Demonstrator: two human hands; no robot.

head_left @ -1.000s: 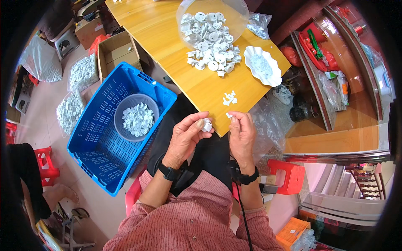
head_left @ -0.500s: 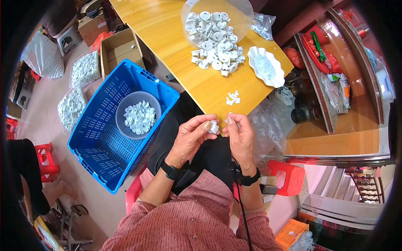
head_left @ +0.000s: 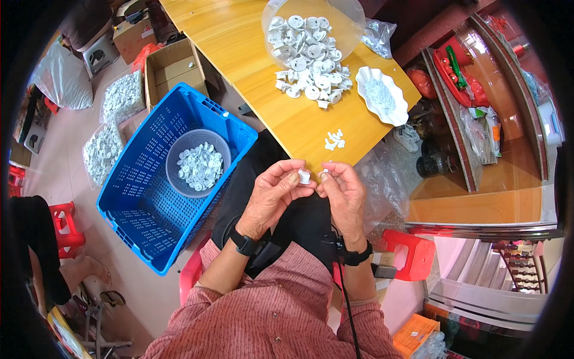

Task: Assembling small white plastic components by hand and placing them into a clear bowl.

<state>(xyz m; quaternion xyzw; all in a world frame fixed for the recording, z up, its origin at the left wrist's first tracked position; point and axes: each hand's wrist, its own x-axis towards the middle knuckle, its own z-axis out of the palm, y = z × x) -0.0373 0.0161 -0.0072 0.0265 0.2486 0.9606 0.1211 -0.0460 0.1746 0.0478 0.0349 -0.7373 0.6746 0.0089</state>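
My left hand [head_left: 277, 192] is closed on a white plastic fitting [head_left: 304, 177], held between thumb and fingers near the table's corner. Close beside it, my right hand [head_left: 343, 192] pinches a small white piece [head_left: 324, 172] at its fingertips; its shape is mostly hidden. Several small white plastic pieces [head_left: 335, 140] lie on the yellow wooden table [head_left: 287, 122] just beyond my hands. Farther back, a heap of round white fittings [head_left: 314, 57] spills out of a tipped clear tub [head_left: 359, 21]. To its right, a white scalloped dish [head_left: 399, 110] holds tiny clear parts.
At my left stands a blue crate [head_left: 140, 218] with a grey bowl [head_left: 179, 185] of white parts inside. Behind it are an open cardboard box [head_left: 173, 75] and bags of white parts [head_left: 119, 99]. A red stool [head_left: 412, 254] and wooden shelving [head_left: 478, 203] are at right.
The white fitting has turned slightly in my left fingers. My right fingertips have shifted a little with the small piece. Both hands stay close together.
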